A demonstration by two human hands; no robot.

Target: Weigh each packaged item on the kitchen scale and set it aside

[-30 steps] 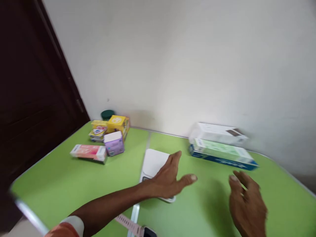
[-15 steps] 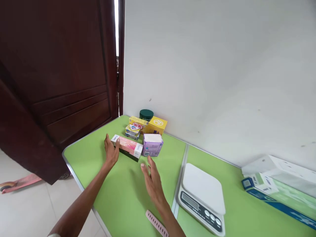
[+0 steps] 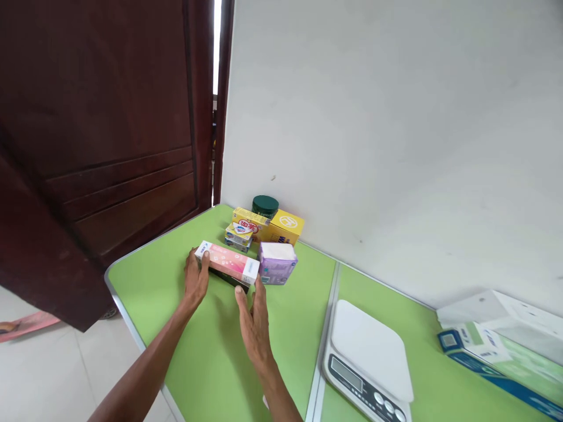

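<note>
A long pink carton (image 3: 229, 261) with white ends lies near the far side of the green table, black showing along its lower front. My left hand (image 3: 196, 280) closes around its left end, thumb on the near side and fingers partly hidden behind. At the right end, my right hand (image 3: 254, 319) has its thumb by the black lower front and its fingers against the end. Just right of the carton stands a purple-and-white pack (image 3: 278, 264). Behind are small yellow-and-blue boxes (image 3: 238, 235), a yellow box (image 3: 287, 226) and a green-lidded jar (image 3: 265, 205).
A white kitchen scale (image 3: 369, 357) stands right of the metal seam (image 3: 326, 328) on the green table (image 3: 211, 363). Farther right lie a blue-and-green box (image 3: 488, 351) and a white box (image 3: 505, 310). A dark wooden door (image 3: 101, 117) borders the left side.
My right hand has moved up and left from open space to the carton's right end. My left hand has closed in on the left end. The view has shifted slightly.
</note>
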